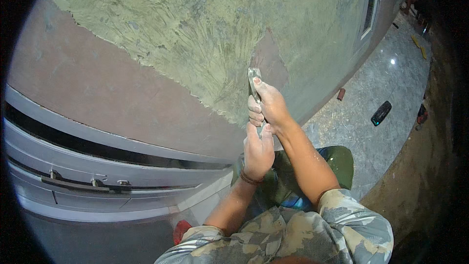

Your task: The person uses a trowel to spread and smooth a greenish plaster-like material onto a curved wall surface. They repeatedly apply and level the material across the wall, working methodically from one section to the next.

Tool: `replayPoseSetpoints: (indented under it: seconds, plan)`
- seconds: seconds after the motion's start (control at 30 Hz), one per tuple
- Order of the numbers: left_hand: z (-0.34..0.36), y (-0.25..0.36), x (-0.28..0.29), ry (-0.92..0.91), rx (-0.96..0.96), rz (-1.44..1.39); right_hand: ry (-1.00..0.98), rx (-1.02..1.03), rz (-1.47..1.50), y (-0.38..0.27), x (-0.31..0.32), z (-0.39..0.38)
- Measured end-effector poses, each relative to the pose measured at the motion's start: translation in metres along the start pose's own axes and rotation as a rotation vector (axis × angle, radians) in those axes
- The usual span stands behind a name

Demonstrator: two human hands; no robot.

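Observation:
My right hand [268, 102] is closed round a metal scraper [253, 73], thumb along it, its blade at the left edge of a pinkish patch [268, 51] in the wall's greenish coating [171, 29]. Just below, my left hand [259, 154], dusted with white, is wrapped round the lower end of the same tool. The coating has a ragged diagonal edge, with bare pinkish wall [97, 93] below it on the left. Most of the handle is hidden by my fingers.
A white framed window with latches [97, 181] is at lower left, another opening [371, 5] at upper right. On the grey floor [364, 83] at right lie a small red-brown block [341, 94], a dark oblong device [381, 113] and yellow tools [417, 44]. Red cloth [181, 232] shows low by my left arm.

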State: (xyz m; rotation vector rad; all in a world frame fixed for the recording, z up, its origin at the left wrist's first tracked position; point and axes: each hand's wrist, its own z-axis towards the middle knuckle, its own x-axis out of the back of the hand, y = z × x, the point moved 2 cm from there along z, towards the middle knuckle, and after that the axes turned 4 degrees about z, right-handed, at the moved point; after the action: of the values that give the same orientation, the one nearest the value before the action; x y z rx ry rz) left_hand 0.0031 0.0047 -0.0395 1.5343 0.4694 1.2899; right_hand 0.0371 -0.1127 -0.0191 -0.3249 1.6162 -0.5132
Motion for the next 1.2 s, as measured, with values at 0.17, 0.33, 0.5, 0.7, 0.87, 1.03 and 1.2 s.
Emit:
replayPoseSetpoints:
  seconds: [0.17,0.33,0.5,0.7,0.87,1.03,1.2]
  plan:
    - [-0.018,-0.011,0.009,0.052,-0.078,-0.064,0.058,-0.051,-0.087,0.032,-0.004,-0.007]
    - [0.003,-0.002,-0.004,0.026,-0.107,0.093,0.029,0.013,-0.072,-0.002,0.003,0.003]
    - [-0.001,-0.006,0.002,0.024,-0.209,0.193,-0.046,0.094,-0.044,0.004,0.004,-0.001]
    - [-0.013,-0.014,0.008,0.029,-0.061,-0.036,0.060,0.020,-0.121,0.033,0.002,-0.001]
    - [0.024,0.001,-0.013,-0.038,-0.108,-0.035,0.061,0.089,-0.050,-0.026,0.005,0.013]
    - [-0.007,-0.001,0.000,0.032,-0.188,-0.018,0.000,0.113,-0.129,0.009,0.003,-0.001]
    - [-0.003,0.004,0.005,-0.055,0.062,-0.090,0.044,0.091,-0.186,0.014,0.003,0.006]
